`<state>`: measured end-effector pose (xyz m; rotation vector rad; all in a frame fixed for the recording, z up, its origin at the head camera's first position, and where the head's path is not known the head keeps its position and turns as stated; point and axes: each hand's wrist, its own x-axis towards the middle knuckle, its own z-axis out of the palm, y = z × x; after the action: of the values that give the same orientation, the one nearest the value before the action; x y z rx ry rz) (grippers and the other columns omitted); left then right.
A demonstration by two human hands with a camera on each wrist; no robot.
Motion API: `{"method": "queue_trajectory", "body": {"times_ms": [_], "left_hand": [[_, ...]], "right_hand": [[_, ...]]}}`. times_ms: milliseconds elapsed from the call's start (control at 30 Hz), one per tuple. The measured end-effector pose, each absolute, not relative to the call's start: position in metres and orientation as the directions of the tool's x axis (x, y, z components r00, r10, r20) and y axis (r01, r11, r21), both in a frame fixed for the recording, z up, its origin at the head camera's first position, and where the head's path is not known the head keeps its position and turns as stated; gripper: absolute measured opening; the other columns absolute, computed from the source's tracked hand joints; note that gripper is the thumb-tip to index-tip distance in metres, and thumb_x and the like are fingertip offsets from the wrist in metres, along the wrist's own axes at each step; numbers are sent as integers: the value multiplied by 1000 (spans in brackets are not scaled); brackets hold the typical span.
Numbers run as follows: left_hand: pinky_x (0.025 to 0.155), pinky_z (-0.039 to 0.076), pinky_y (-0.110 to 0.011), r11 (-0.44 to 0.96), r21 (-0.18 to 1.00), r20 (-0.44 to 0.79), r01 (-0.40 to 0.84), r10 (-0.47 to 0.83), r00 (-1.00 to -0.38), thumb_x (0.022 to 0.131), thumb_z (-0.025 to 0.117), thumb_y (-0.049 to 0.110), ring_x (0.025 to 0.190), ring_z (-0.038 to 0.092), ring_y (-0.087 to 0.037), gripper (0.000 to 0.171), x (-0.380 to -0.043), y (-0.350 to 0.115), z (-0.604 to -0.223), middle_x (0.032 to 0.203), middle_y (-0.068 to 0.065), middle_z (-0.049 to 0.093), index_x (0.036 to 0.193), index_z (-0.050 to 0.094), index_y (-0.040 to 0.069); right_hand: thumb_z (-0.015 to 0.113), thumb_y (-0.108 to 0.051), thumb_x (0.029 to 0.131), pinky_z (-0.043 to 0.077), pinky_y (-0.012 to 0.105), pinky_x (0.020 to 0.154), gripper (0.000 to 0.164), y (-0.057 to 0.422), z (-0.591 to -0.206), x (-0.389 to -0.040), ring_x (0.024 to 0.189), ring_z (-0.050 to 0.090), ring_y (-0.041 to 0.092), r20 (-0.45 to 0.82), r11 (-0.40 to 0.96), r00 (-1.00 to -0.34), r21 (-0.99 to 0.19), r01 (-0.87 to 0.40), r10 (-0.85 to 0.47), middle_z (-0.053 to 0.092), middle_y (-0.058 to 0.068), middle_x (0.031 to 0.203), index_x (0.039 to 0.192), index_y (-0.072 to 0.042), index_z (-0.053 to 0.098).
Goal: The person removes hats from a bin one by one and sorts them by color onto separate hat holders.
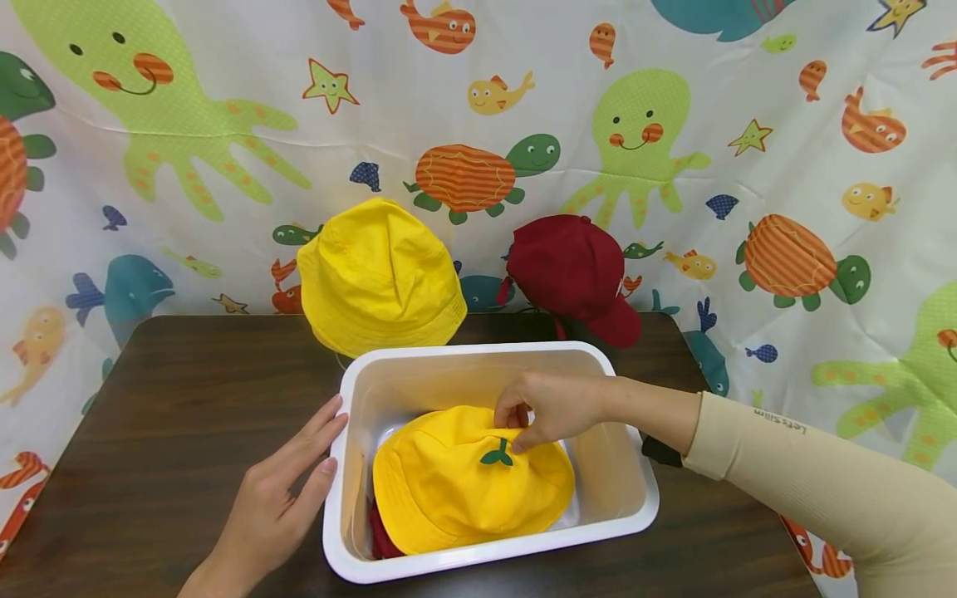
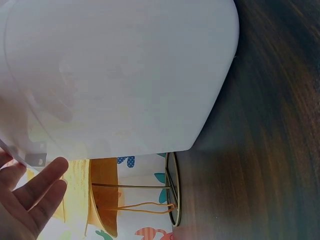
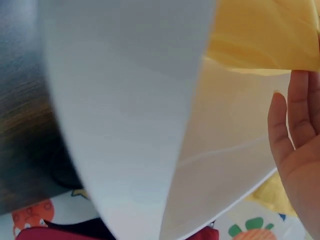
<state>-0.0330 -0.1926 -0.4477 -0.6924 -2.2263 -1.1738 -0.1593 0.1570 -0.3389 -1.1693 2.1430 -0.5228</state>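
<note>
A white plastic bin stands on the table in the head view. Inside lies a yellow hat with a green sprout emblem, and a bit of dark red cloth shows under its left side. My right hand reaches into the bin and pinches the top of this hat beside the emblem. In the right wrist view the hat meets the fingertips. My left hand rests its straight fingers against the bin's left rim; the left wrist view shows the bin's outer wall beside them.
Behind the bin, a yellow bucket hat sits on a wire stand. A dark red cap is raised at the back right. The dark wooden table extends leftward. A curtain printed with sea animals hangs behind.
</note>
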Motion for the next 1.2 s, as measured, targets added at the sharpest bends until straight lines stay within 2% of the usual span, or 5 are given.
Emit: {"method": "queue_trajectory", "body": {"times_ms": [133, 433, 767, 967, 1200], "left_hand": [[110, 39, -16, 491, 586, 647, 645, 195, -737, 81, 68, -11, 142, 52, -12, 60, -33, -193, -447, 150, -17, 58, 141, 64, 0], [111, 40, -17, 483, 561, 679, 672, 195, -707, 89, 68, -3, 141, 53, -14, 49, -35, -192, -448, 148, -19, 59, 139, 65, -2], [109, 40, -16, 494, 563, 673, 662, 191, -715, 87, 69, -4, 141, 53, -12, 53, -34, -191, -448, 148, -18, 60, 140, 65, -1], [110, 40, -16, 490, 561, 678, 667, 189, -710, 89, 68, -3, 140, 54, -13, 51, -33, -191, -449, 148, -18, 60, 139, 65, -1], [109, 40, -16, 504, 582, 644, 638, 194, -740, 85, 68, -8, 141, 52, -11, 58, -30, -190, -445, 150, -16, 58, 142, 64, 1]], "right_hand": [[84, -16, 90, 56, 23, 79, 14, 157, -337, -159, 80, 58, 5, -321, 516, -407, -601, -610, -855, 64, -14, 84, 97, -16, 73], [84, -15, 89, 56, 23, 75, 16, 159, -324, -155, 79, 57, 5, -299, 523, -438, -605, -600, -848, 65, -13, 85, 101, -14, 74], [86, -18, 88, 58, 23, 75, 19, 161, -313, -151, 80, 58, 5, -269, 524, -460, -584, -620, -846, 66, -13, 86, 103, -15, 75], [87, -21, 88, 58, 24, 74, 19, 164, -309, -150, 81, 62, 10, -259, 549, -495, -545, -634, -829, 65, -17, 86, 103, -20, 76], [86, -15, 87, 59, 25, 76, 18, 172, -302, -148, 81, 60, 7, -204, 509, -503, -617, -600, -840, 64, -13, 87, 102, -16, 76]]}}
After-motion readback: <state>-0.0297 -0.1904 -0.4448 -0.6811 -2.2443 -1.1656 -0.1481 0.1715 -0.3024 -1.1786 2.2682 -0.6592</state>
